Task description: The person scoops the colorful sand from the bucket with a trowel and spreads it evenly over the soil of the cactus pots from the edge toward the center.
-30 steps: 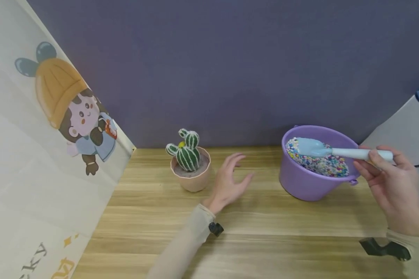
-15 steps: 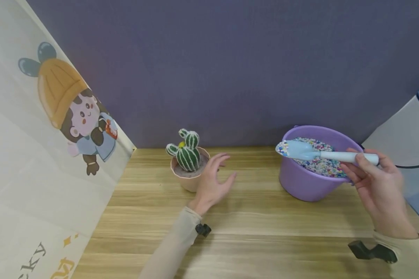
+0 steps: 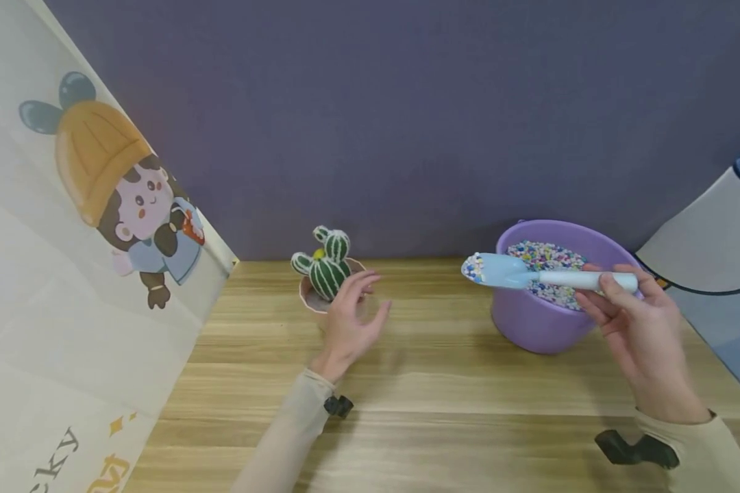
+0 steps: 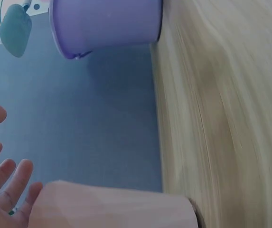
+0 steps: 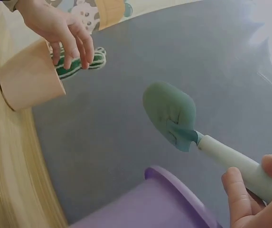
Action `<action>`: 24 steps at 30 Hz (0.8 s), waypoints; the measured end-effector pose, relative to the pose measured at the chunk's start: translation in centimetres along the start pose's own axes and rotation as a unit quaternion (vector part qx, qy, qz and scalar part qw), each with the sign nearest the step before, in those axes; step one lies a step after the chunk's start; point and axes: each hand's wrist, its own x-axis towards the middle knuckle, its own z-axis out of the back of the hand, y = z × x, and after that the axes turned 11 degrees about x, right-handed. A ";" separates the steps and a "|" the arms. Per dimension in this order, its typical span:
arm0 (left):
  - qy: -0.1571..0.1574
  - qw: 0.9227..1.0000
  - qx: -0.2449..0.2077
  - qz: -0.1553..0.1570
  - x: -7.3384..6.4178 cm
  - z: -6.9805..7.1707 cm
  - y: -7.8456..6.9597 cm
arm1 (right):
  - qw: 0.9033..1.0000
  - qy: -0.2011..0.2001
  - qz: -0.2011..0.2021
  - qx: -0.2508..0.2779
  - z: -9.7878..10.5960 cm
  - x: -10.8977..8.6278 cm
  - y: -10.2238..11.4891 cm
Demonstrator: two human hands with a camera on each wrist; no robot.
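Note:
My right hand [image 3: 644,335] holds a light blue trowel [image 3: 499,271] by its white handle, thumb on top. Small coloured beads lie on the blade's tip. The trowel crosses above a purple bucket [image 3: 539,322], which is partly filled with multicoloured beads [image 3: 545,257]; its blade reaches out past the left rim. My left hand [image 3: 347,329] hovers at the right side of a pink pot [image 5: 31,76], its fingers loosely bent and holding nothing. In that pot stands a green-and-white knitted cactus [image 3: 329,277]. From the head view, the left hand hides much of the pot.
A wood-grain tabletop [image 3: 444,390] carries the pot and bucket. Behind it rises a dark blue-grey wall panel [image 3: 407,137]. White panels with cartoon prints stand on the left [image 3: 55,287] and right.
The trowel and right hand have moved left, bringing the blade from over the beads to past the bucket's left rim. My left hand has moved left to the pot.

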 end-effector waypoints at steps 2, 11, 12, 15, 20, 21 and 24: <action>-0.012 1.000 0.007 -0.009 -0.1 0.2 0.3 | 1.000 0.007 0.008 -0.006 -0.2 -0.2 -0.4; -0.047 0.998 0.037 -0.016 -0.8 1.4 2.0 | 0.999 0.017 0.024 -0.030 -0.9 -0.5 -2.4; -0.050 0.998 0.037 -0.015 -0.9 1.5 2.3 | 0.999 0.015 0.026 -0.036 -0.9 -0.6 -2.7; -0.063 0.997 0.044 -0.015 -1.2 1.9 3.0 | 0.998 0.009 0.026 -0.052 -1.0 -0.6 -3.5; -0.070 0.996 0.056 -0.004 -1.6 2.2 4.0 | 0.998 0.001 0.014 -0.063 -1.0 -0.5 -4.4; -0.071 0.996 0.059 -0.001 -1.6 2.2 4.1 | 0.998 0.001 0.012 -0.064 -1.0 -0.5 -4.5; -0.083 0.994 0.066 0.007 -1.7 2.4 4.6 | 0.998 -0.001 0.010 -0.063 -0.9 -0.5 -4.9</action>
